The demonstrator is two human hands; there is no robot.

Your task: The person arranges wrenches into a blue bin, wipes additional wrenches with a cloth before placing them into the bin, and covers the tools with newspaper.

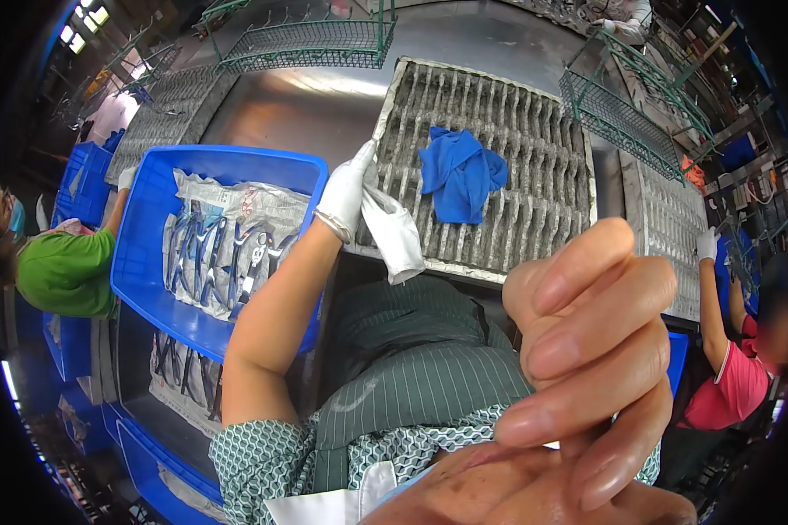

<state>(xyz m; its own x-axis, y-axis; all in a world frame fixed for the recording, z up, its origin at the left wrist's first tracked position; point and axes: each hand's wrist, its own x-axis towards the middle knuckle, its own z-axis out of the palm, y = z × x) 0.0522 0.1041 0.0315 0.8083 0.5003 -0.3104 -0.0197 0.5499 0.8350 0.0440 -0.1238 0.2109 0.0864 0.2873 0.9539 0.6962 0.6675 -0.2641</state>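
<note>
My left hand [347, 194] wears a white glove and reaches over the near left corner of a grey slatted rack [534, 229]. A second, limp white glove [394, 238] hangs from its closed fingers. My right hand [597, 350] is bare and very near the camera, its fingers loosely bent and slightly apart; no object shows in it. On the rack's slats lies a crumpled blue cloth [460, 175]. Left of my left forearm stands a blue plastic tub [228, 157], lined with newspaper and holding several shiny metal pieces [228, 258].
Green wire baskets stand at the back left [311, 45] and back right [617, 112]. More slatted racks lie left [171, 109] and right [665, 223]. People in a green shirt [70, 271] and a pink shirt [731, 389] work either side. Below the tub are further metal pieces [184, 372] on newspaper.
</note>
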